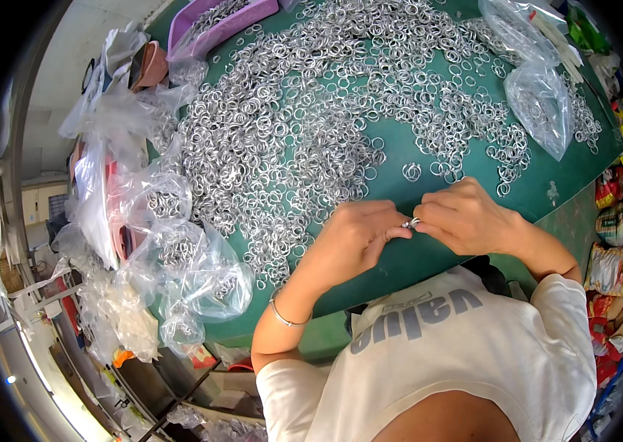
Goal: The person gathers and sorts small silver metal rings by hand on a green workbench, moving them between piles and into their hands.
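Note:
Over the near edge of the green table, my left hand (359, 239) and my right hand (466, 215) meet with their fingertips closed. Between them they pinch small silver metal rings (411, 223); how many is hidden by the fingers. A bangle circles my left wrist. Just beyond my hands lies a little cluster of rings (412, 172), apart from the rest. A broad heap of loose silver rings (245, 140) spreads over the table beyond and to the left of my hands.
A purple bin (186, 33) holding metal pieces stands at the far left. Clear plastic bags (216, 272) with rings crowd the table's left edge. Another clear bag (540, 103) lies at the far right. Colourful packages (617, 236) are piled beyond the right edge of the green table (576, 177).

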{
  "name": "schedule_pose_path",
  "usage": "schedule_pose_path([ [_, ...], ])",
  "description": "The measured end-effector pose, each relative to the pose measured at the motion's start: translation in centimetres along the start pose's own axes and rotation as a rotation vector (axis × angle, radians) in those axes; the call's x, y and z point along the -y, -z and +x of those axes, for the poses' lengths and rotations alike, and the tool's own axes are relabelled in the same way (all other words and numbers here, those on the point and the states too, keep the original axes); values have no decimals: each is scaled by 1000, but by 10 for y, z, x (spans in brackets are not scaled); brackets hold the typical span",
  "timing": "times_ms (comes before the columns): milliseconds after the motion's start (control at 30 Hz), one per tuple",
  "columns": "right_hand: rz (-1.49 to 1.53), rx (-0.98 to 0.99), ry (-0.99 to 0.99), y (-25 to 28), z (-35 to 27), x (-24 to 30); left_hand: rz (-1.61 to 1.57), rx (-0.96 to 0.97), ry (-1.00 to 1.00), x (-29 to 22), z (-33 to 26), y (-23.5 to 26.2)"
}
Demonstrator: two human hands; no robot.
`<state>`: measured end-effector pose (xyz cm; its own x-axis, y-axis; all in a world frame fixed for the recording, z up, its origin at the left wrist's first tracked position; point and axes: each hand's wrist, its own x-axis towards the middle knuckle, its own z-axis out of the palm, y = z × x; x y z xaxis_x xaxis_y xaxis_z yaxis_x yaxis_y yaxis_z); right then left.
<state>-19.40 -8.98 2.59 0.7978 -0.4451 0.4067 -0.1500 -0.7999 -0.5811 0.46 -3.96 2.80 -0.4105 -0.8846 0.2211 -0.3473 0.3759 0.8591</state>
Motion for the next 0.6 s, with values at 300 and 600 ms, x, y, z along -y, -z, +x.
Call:
schedule_pose_path([
  [300,173,18,59,14,1,6,-239,47,222,18,-5,7],
  [600,1751,-177,-719,-15,-22,-70,571,14,367,28,-23,-11],
])
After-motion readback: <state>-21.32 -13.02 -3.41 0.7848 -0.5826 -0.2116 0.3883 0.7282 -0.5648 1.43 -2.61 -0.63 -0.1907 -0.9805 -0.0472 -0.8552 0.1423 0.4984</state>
